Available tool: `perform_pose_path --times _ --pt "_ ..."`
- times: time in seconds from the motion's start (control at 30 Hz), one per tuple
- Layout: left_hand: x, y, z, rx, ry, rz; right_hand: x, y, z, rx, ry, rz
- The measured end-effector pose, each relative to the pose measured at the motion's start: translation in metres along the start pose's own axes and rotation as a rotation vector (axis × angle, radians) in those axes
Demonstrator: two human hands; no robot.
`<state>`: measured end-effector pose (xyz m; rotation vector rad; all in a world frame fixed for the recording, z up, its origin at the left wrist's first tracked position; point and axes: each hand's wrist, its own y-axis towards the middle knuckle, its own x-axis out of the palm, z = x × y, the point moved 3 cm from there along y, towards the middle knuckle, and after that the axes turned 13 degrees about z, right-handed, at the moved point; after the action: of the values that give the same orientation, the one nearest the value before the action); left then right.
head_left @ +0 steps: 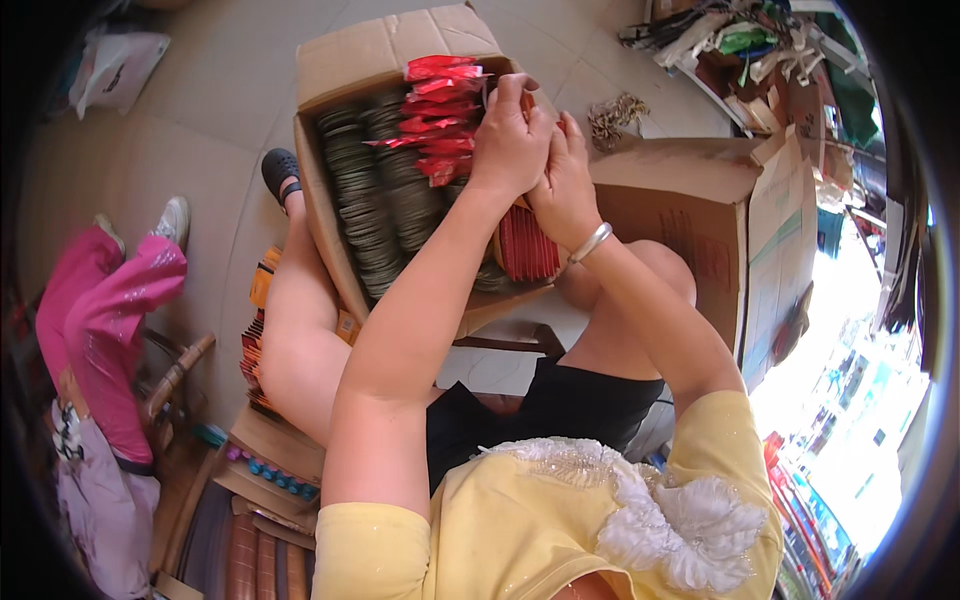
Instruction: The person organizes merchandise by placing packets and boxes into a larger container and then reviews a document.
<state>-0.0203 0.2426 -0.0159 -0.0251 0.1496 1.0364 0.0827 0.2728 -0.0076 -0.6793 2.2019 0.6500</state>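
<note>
An open cardboard box [325, 235] stands between my knees. Rows of thin dark green pieces [362, 210], packed on edge, fill its left and middle. Shiny red packets [440, 115] lie loosely piled over them, just left of my hands. My left hand [512, 140] is over the box's right side, fingers curled closed. Pressed against it is my right hand [566, 185], also closed, with a bracelet on the wrist. Whatever they hold is hidden behind the fingers. Below them a tight row of red-orange packets [528, 245] stands in the box's near right corner.
A second open cardboard box [690, 215] is at my right. More orange and red packets [255, 340] are stacked beside my left leg. Another person in pink trousers [110, 300] sits at the left. A tangled bundle [618, 118] lies on the tiled floor beyond the boxes.
</note>
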Motion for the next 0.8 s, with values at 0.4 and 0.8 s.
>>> perform_pose_path --times 0.4,0.8 --pt "0.012 0.017 -0.051 0.049 0.041 -0.015 0.039 0.013 0.032 0.015 0.141 -0.036" --pt "0.018 0.029 -0.080 0.022 -0.046 -0.044 0.061 0.015 0.041 -0.034 0.083 0.023"
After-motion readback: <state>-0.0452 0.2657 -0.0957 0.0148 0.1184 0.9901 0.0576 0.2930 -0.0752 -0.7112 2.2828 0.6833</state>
